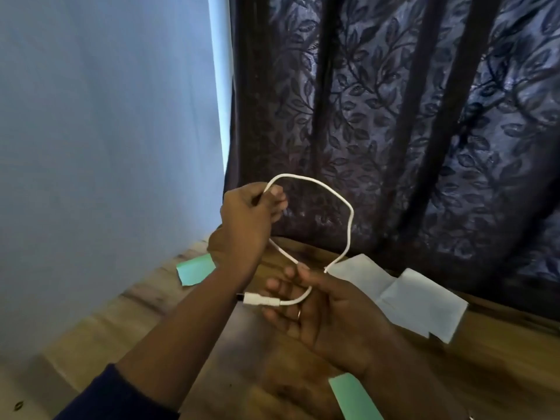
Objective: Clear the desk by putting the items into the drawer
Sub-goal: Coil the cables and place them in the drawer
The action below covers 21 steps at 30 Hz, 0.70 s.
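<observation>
A white cable [348, 207] arcs in a loop above the wooden desk [127, 322]. My left hand [248, 219] is raised and pinches the cable's upper part between thumb and fingers. Lower down, my right hand [321, 310] holds the cable near its white plug [257, 299], which lies across the fingers and points left. Two white paper sheets [424, 301] lie on the desk behind my right hand. A green note [195, 269] sits at the back left and another green note [353, 395] lies near the front. No drawer is in view.
A dark leaf-patterned curtain [394, 116] hangs right behind the desk. A pale blue wall [106, 131] closes off the left side. The desk's back edge meets the curtain.
</observation>
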Each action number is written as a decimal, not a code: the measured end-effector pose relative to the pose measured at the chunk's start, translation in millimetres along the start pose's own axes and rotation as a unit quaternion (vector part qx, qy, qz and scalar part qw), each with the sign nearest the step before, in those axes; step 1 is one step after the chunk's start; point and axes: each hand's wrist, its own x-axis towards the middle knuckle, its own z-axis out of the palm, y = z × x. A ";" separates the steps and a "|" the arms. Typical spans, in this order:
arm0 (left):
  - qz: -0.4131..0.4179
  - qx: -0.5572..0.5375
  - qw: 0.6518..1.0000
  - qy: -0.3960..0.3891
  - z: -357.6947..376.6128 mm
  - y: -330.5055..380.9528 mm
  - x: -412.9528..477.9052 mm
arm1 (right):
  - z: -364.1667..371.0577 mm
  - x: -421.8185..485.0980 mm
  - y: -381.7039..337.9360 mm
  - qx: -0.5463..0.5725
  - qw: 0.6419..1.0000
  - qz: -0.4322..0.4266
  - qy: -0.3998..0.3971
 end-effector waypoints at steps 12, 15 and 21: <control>0.184 0.376 0.880 -0.225 14.5 -49.7 -70.5 | -75.0 -76.8 -56.6 0.205 0.964 -0.151 -0.076; 0.297 0.428 0.826 -0.216 22.5 -59.7 -88.9 | -79.5 -84.7 -58.0 0.218 0.944 -0.240 -0.056; 0.253 0.390 0.794 -0.393 39.3 -46.7 -128.6 | -97.3 -88.0 -49.9 0.122 0.902 -0.412 0.037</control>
